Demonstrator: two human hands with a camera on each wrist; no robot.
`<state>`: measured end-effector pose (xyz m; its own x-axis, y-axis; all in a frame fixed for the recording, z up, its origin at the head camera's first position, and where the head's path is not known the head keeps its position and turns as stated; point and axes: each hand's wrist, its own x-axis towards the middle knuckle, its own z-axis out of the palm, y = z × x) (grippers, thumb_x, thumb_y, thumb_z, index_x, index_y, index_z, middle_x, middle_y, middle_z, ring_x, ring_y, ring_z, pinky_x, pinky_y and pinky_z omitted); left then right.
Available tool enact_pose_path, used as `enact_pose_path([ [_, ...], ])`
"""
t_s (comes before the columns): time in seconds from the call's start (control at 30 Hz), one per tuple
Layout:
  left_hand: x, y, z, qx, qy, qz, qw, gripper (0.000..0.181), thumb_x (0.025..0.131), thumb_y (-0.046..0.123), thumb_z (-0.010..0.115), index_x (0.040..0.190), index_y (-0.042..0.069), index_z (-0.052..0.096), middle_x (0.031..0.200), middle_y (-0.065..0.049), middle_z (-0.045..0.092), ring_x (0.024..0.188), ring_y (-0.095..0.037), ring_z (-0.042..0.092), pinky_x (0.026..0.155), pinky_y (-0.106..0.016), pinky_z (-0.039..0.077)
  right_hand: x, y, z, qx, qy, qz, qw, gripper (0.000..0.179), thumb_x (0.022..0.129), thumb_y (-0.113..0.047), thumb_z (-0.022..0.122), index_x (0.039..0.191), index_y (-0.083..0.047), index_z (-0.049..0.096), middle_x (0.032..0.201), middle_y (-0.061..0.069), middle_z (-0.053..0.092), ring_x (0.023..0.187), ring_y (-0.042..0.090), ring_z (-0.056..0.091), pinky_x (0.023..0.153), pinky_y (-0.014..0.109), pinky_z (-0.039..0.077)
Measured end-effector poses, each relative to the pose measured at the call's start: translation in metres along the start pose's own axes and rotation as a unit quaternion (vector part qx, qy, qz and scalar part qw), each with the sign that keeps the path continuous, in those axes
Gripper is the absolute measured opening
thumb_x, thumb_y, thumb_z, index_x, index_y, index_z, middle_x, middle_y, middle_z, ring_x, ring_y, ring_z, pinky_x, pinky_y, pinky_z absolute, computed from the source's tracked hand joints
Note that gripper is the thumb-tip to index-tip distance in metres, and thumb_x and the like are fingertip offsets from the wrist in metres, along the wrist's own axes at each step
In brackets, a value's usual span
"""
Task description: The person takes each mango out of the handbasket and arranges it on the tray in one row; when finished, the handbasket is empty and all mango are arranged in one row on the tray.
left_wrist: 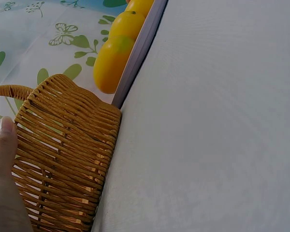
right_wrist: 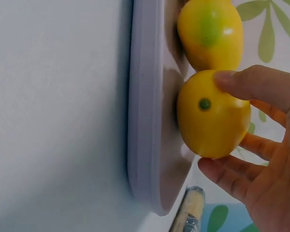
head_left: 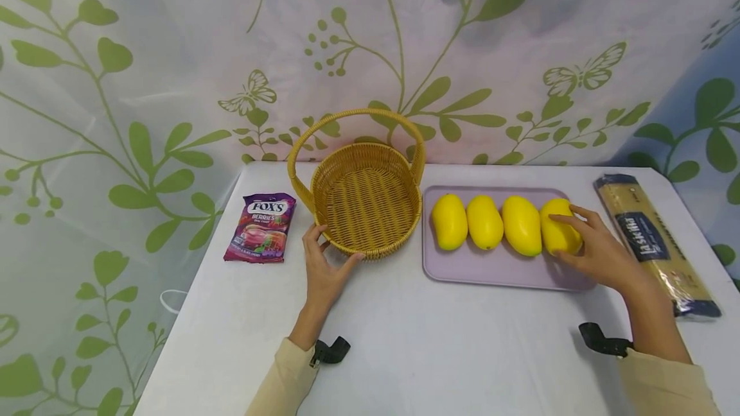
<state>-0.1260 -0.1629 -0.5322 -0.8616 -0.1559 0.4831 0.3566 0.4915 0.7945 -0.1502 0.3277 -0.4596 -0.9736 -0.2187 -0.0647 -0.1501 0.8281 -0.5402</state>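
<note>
A woven wicker basket (head_left: 370,207) with a tall arched handle stands on the table, nothing inside it. My left hand (head_left: 325,275) holds the basket at its front left, fingers at the left rim and thumb at the front; the left wrist view shows the thumb (left_wrist: 5,150) against the wickerwork. Several yellow mangoes lie in a row on a lilac tray (head_left: 474,269). Around the rightmost mango (head_left: 559,226) curls my right hand (head_left: 598,250), thumb on its near side. In the right wrist view that mango (right_wrist: 208,125) still sits within the tray, beside its neighbour (right_wrist: 210,34).
Left of the basket lies a purple bag of Fox's berry candy (head_left: 261,228). A long pasta packet (head_left: 653,242) lies to the right of the tray. Behind the white table (head_left: 451,352) hangs a leaf-patterned curtain (head_left: 485,50).
</note>
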Motion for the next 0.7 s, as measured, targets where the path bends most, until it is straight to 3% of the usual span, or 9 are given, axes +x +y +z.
enact_pose_path([
  [0.43, 0.001, 0.003, 0.003, 0.004, 0.002, 0.013, 0.9999, 0.089, 0.071, 0.027, 0.089, 0.135, -0.005, 0.035, 0.142, -0.026, 0.035, 0.136, -0.028, 0.038, 0.099, -0.047, 0.050, -0.006, 0.002, -0.004, -0.006, -0.006, 0.022, 0.9997, 0.077, 0.083, -0.018, 0.076, 0.148, -0.005, 0.036, 0.154, 0.035, 0.011, 0.128, 0.061, 0.025, 0.094, 0.079, 0.029],
  [0.57, 0.001, 0.002, 0.003, 0.006, 0.001, 0.011, 0.9999, 0.089, 0.071, 0.026, 0.089, 0.135, -0.005, 0.035, 0.142, -0.026, 0.035, 0.136, -0.029, 0.038, 0.099, -0.047, 0.050, -0.010, -0.002, -0.006, -0.020, 0.010, 0.024, 0.9995, 0.075, 0.085, -0.020, 0.075, 0.148, -0.007, 0.037, 0.156, 0.034, 0.008, 0.135, 0.062, 0.016, 0.096, 0.082, 0.022],
  [0.7, 0.003, 0.005, -0.002, 0.023, -0.009, 0.010, 0.9996, 0.089, 0.071, 0.031, 0.089, 0.135, -0.003, 0.036, 0.147, -0.023, 0.031, 0.139, -0.031, 0.036, 0.101, -0.043, 0.050, -0.017, -0.015, -0.007, -0.042, 0.042, -0.007, 0.9982, 0.071, 0.086, -0.019, 0.074, 0.147, -0.008, 0.038, 0.156, 0.033, 0.013, 0.134, 0.062, 0.018, 0.098, 0.082, 0.020],
])
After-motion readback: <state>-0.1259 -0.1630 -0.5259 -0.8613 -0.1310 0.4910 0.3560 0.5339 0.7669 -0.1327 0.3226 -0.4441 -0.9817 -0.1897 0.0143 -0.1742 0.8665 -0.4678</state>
